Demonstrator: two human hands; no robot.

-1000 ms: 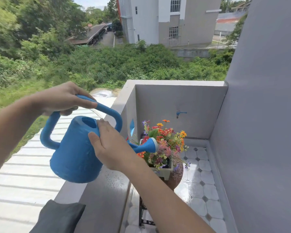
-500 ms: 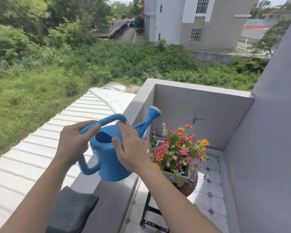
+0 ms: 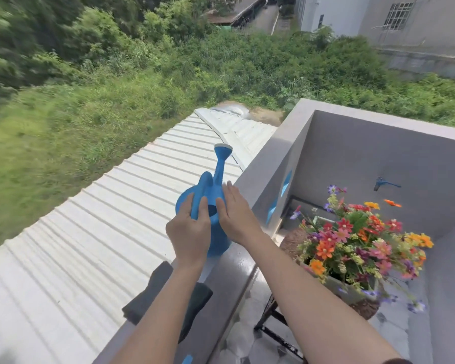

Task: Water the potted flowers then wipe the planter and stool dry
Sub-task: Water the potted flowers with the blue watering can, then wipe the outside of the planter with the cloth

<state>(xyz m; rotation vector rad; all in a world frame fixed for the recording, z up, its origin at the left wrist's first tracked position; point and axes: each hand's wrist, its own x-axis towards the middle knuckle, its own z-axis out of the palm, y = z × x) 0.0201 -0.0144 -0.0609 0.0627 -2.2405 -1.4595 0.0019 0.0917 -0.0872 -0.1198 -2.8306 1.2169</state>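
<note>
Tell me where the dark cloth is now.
In the head view the dark cloth lies low, left of centre, on the balcony ledge, just nearer than the blue watering can.

A small home balcony is basking in daylight: a grey rendered parapet is enclosing a patterned tile floor, a blue wall tap is jutting from the end wall, and potted flowers are blooming on a stool. Beyond, a white corrugated roof, overgrown greenery and a neighbouring building are filling the view.
</note>
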